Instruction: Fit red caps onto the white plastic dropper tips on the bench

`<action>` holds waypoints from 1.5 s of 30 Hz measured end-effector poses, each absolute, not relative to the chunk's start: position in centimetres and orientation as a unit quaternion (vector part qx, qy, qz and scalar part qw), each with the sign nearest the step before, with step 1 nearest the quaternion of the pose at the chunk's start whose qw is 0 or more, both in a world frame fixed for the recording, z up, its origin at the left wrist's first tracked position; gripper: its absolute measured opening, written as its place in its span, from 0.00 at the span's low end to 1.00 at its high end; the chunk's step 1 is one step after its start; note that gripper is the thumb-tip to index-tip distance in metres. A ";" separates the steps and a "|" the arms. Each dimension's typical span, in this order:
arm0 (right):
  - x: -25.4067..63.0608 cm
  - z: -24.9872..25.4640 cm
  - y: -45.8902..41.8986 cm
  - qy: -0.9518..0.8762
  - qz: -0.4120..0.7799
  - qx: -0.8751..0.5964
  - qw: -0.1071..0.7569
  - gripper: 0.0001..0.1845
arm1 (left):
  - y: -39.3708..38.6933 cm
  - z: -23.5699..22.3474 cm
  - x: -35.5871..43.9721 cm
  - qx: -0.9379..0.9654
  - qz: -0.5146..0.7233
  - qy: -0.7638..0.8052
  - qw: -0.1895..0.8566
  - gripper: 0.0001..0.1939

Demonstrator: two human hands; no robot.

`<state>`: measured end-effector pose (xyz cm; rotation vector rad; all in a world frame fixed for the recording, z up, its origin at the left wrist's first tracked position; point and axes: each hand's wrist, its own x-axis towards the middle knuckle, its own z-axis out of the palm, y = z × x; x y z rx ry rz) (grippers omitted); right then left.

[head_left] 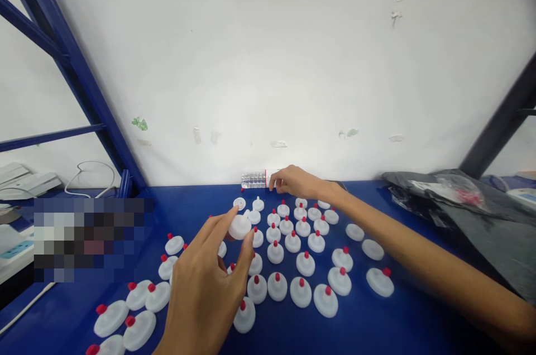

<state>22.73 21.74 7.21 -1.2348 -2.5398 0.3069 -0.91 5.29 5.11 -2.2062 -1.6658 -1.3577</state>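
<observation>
My left hand (209, 271) pinches a white disc-shaped plastic lid (240, 227) with a short spout between thumb and fingers, held above the blue table (355, 321). No red tip shows on this lid. At the back, my right hand (295, 181) reaches in with fingers bent down and drawn together, beside a clear plastic bottle (253, 180) lying on its side. Whatever those fingertips hold is hidden. A small red cap (242, 190) lies in front of the bottle. Just beyond my left hand are white lids without red tips, one of them a lid (258, 204) with its spout up.
Several white lids with red tips (277, 286) stand across the table, more of them at the left (111, 318). Black plastic bags (452, 204) lie at the right. A blue metal frame (79, 81) rises at the left before a white wall (268, 65). A power strip (17, 252) sits at far left.
</observation>
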 end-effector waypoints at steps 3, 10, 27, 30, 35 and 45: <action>22.5 9.5 20.3 -0.882 0.169 -0.397 0.192 0.13 | 5.3 5.2 -0.8 -0.715 -0.439 -0.544 0.028 0.18; 20.2 14.0 15.2 -0.847 0.408 -0.231 0.250 0.14 | 5.1 5.4 -0.8 -0.710 -0.436 -0.553 -0.003 0.20; 18.9 14.2 13.6 -0.821 0.463 -0.172 0.287 0.09 | 5.2 5.1 -1.1 -0.711 -0.432 -0.555 -0.004 0.22; 18.4 13.6 13.6 -0.800 0.497 -0.167 0.292 0.10 | 5.2 4.9 -1.2 -0.701 -0.429 -0.570 -0.006 0.26; 18.0 13.1 13.6 -0.791 0.513 -0.172 0.286 0.09 | 5.1 5.0 -1.1 -0.688 -0.436 -0.579 -0.014 0.29; 17.5 12.7 13.5 -0.795 0.500 -0.160 0.304 0.09 | 5.0 5.4 -0.9 -0.684 -0.489 -0.542 -0.005 0.31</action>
